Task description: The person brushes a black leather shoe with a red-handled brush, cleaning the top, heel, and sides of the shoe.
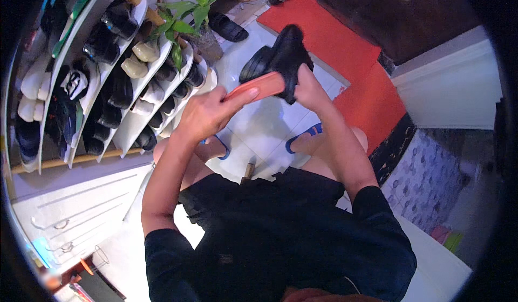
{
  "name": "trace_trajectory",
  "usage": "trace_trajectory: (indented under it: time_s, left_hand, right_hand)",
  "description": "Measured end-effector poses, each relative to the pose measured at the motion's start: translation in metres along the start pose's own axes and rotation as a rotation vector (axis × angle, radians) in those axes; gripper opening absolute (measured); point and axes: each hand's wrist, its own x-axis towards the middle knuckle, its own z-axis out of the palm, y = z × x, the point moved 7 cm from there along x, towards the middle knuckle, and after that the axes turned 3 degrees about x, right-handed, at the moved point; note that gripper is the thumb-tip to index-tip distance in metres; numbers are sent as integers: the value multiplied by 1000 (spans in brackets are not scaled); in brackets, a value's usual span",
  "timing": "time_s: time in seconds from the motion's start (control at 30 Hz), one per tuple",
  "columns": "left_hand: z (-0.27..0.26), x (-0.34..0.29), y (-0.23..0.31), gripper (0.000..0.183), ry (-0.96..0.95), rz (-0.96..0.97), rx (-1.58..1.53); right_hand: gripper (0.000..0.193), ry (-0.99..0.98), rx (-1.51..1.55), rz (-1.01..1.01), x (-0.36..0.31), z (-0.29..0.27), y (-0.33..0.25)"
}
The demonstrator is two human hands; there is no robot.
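Note:
My left hand (208,113) is closed around an orange-red shoe brush (259,88), its thumb along the flat back. The brush's far end lies against a black shoe (288,54); its bristles are hidden from here. My right hand (312,89), fingers wrapped partly out of sight, grips that shoe near its lower end and holds it tilted above the floor. Just left of it, partly covered, is a second black shoe (254,64).
At left, a slanted-looking white shoe rack (141,11) carries several pairs. A potted plant (208,46) and a black slipper (229,28) are beyond it. Red matting (361,108) runs along the right. Between my feet lies a small brown-handled object (249,170).

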Motion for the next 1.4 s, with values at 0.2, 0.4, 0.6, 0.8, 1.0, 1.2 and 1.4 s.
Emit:
trace_trajectory:
  time_s: [0.2, 0.4, 0.6, 0.8, 1.0, 1.2, 1.4]
  left_hand:
    - [12, 15, -14, 52, 48, 15, -119]
    - [37, -5, -45, 48, 54, -159, -415]
    - [30, 11, -37, 39, 174, -104, -348]
    - [28, 4, -120, 34, 222, -465, -268]
    - [48, -33, -84, 36, 243, -561, -567]
    - [41, -39, -40, 37, 274, -506, -762]
    - [25, -22, -12, 43, 269, -366, -570]
  right_hand:
    - [48, -555, -568, -7, -28, 48, -3]
    - [55, -347, -389, -107, -21, 35, -8]
    - [55, -810, -616, 21, -36, 77, -7]
    - [65, -290, -345, -100, -12, 25, -4]
    - [57, 113, -256, -41, -2, -25, 16]
    - [51, 257, -88, 23, 4, -38, 30]
    - [50, 231, -139, 32, 5, -29, 23]
